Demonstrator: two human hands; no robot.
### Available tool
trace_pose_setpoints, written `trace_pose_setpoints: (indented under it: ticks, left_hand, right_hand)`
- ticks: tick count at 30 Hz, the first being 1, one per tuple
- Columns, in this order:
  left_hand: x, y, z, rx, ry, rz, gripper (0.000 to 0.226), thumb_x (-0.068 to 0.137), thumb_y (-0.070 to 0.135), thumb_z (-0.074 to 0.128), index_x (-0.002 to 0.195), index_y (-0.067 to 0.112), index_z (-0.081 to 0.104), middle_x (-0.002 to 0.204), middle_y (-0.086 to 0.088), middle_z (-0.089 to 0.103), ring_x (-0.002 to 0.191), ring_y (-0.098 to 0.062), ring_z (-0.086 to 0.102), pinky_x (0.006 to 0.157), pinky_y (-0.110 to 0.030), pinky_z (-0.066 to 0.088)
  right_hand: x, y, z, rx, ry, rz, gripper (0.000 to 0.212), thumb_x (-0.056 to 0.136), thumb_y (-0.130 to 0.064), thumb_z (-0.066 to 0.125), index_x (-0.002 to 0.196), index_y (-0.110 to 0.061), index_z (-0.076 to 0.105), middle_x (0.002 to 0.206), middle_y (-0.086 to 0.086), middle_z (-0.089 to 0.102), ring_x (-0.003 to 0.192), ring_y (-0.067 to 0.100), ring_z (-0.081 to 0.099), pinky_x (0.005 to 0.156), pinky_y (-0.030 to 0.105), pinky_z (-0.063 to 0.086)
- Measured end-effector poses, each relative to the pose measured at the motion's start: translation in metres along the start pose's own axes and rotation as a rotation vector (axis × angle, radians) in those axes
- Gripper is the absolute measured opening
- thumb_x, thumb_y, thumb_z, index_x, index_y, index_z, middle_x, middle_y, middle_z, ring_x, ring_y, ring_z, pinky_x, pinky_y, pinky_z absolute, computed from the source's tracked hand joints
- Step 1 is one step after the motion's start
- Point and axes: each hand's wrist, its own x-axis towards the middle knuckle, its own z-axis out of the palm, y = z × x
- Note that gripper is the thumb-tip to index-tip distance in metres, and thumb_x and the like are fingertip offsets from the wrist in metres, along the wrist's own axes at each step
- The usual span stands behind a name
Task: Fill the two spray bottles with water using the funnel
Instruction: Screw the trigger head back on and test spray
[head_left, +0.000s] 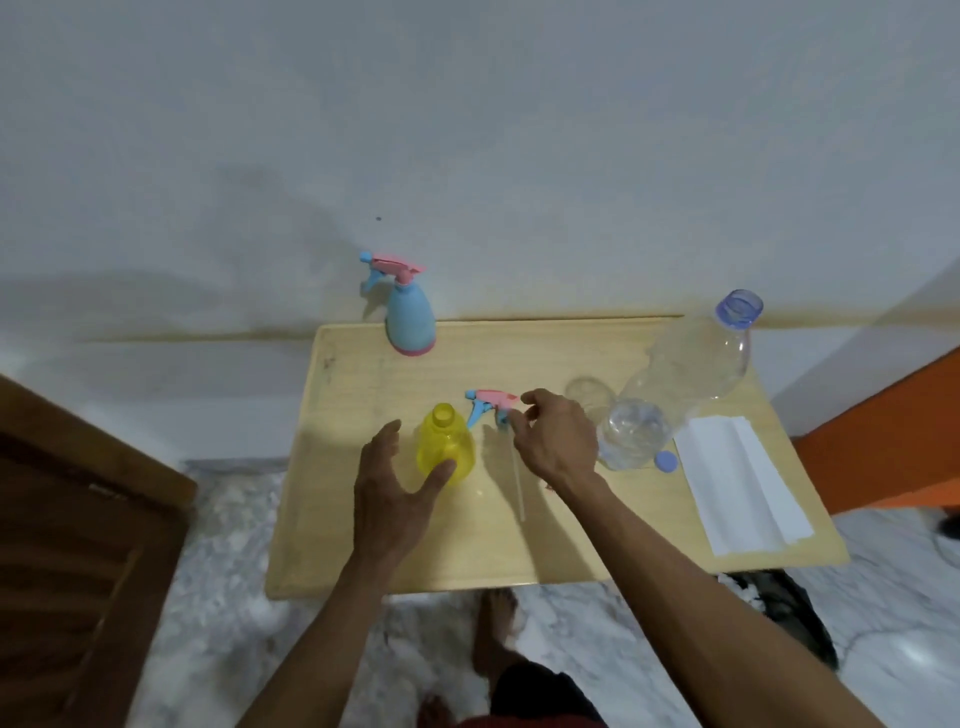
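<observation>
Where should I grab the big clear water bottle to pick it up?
Grab the big clear water bottle around its lower body, coming from the right. It stands upright with its cap off, and the right hand is closest.

My pale wooden table (363, 540) carries a yellow translucent bottle (447, 441), blue spray bottle (410, 322), clear plastic water bottle (675, 384), folded white paper (737, 483) and small blue cap (666, 461).
</observation>
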Motion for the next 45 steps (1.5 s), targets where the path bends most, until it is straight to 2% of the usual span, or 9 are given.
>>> trace_pose_setpoints:
  ticks: [5, 9, 14, 22, 29, 32, 38, 42, 45]
  left_hand:
    - [0.017, -0.005, 0.023, -0.019, -0.034, -0.006, 0.093, 0.067, 0.044, 0.087, 0.145, 0.017, 0.044, 0.143, -0.005, 0.052, 0.127, -0.02, 0.052, 0.102, -0.029, 0.042]
    - [0.022, -0.007, 0.038, -0.058, -0.028, -0.021, 0.094, 0.064, 0.048, 0.085, 0.143, 0.017, 0.046, 0.14, -0.003, 0.054, 0.12, -0.007, 0.049, 0.096, -0.014, 0.035]
    - [0.024, -0.011, 0.051, -0.086, 0.025, -0.054, 0.083, 0.062, 0.037, 0.092, 0.134, 0.019, 0.053, 0.128, 0.002, 0.062, 0.109, -0.004, 0.055, 0.09, -0.002, 0.036]
    - [0.025, -0.015, 0.056, -0.119, 0.01, -0.072, 0.082, 0.063, 0.037, 0.091, 0.134, 0.018, 0.054, 0.127, 0.002, 0.062, 0.11, -0.008, 0.059, 0.092, -0.009, 0.043]
    - [0.025, -0.006, 0.042, -0.184, 0.028, -0.059, 0.071, 0.069, 0.046, 0.081, 0.132, 0.033, 0.051, 0.125, 0.019, 0.055, 0.114, 0.014, 0.049, 0.093, -0.004, 0.037]
    - [0.024, 0.003, 0.028, -0.225, 0.053, -0.052, 0.069, 0.068, 0.052, 0.076, 0.129, 0.046, 0.045, 0.124, 0.026, 0.05, 0.114, 0.019, 0.046, 0.091, 0.0, 0.034]
    - [0.021, 0.019, -0.004, -0.361, 0.044, -0.031, 0.078, 0.062, 0.052, 0.078, 0.13, 0.026, 0.051, 0.124, 0.005, 0.061, 0.11, 0.004, 0.056, 0.087, -0.01, 0.045]
    - [0.014, 0.039, -0.026, -0.407, 0.051, 0.034, 0.07, 0.062, 0.053, 0.077, 0.125, 0.032, 0.054, 0.116, 0.011, 0.065, 0.104, 0.005, 0.059, 0.085, -0.013, 0.048]
    - [0.006, 0.054, -0.041, -0.437, 0.038, 0.07, 0.062, 0.063, 0.053, 0.075, 0.121, 0.043, 0.054, 0.109, 0.022, 0.068, 0.099, 0.007, 0.062, 0.079, -0.007, 0.046]
  right_hand:
    - [0.052, 0.002, 0.015, -0.275, -0.168, 0.039, 0.042, 0.098, -0.048, 0.055, 0.127, -0.018, 0.062, 0.121, 0.008, 0.067, 0.122, 0.031, 0.053, 0.099, 0.044, 0.039]
    - [0.073, 0.006, 0.034, -0.322, -0.226, 0.06, 0.061, 0.09, -0.064, 0.06, 0.132, -0.02, 0.059, 0.125, 0.007, 0.067, 0.124, 0.03, 0.053, 0.1, 0.043, 0.038]
    - [0.086, 0.006, 0.047, -0.282, -0.262, 0.104, 0.056, 0.088, -0.057, 0.065, 0.13, -0.021, 0.059, 0.123, 0.008, 0.068, 0.12, 0.03, 0.058, 0.098, 0.041, 0.037]
    - [0.092, 0.009, 0.062, -0.25, -0.263, 0.147, 0.04, 0.087, -0.043, 0.064, 0.116, -0.018, 0.055, 0.106, 0.007, 0.069, 0.1, 0.032, 0.064, 0.09, 0.042, 0.045]
    - [0.088, 0.005, 0.045, 0.11, -0.203, 0.225, 0.065, 0.086, -0.044, 0.069, 0.142, -0.024, 0.043, 0.112, 0.005, 0.071, 0.106, 0.028, 0.066, 0.094, 0.046, 0.052]
    - [0.082, -0.004, 0.025, 0.371, -0.132, 0.207, 0.07, 0.091, -0.031, 0.072, 0.151, -0.017, 0.039, 0.089, -0.003, 0.064, 0.092, 0.018, 0.062, 0.086, 0.032, 0.046]
    - [0.062, -0.038, -0.037, 0.762, 0.018, 0.107, 0.042, 0.091, -0.022, 0.073, 0.13, -0.02, 0.059, 0.087, 0.001, 0.063, 0.072, 0.015, 0.057, 0.067, 0.031, 0.048]
    - [0.038, -0.078, -0.091, 0.985, 0.138, -0.056, 0.038, 0.089, -0.021, 0.077, 0.121, -0.026, 0.059, 0.104, 0.016, 0.07, 0.084, 0.021, 0.071, 0.078, 0.04, 0.056]
    - [0.013, -0.111, -0.132, 1.077, 0.218, -0.217, 0.039, 0.092, -0.015, 0.075, 0.126, -0.019, 0.056, 0.094, 0.019, 0.073, 0.082, 0.016, 0.073, 0.085, 0.041, 0.058]
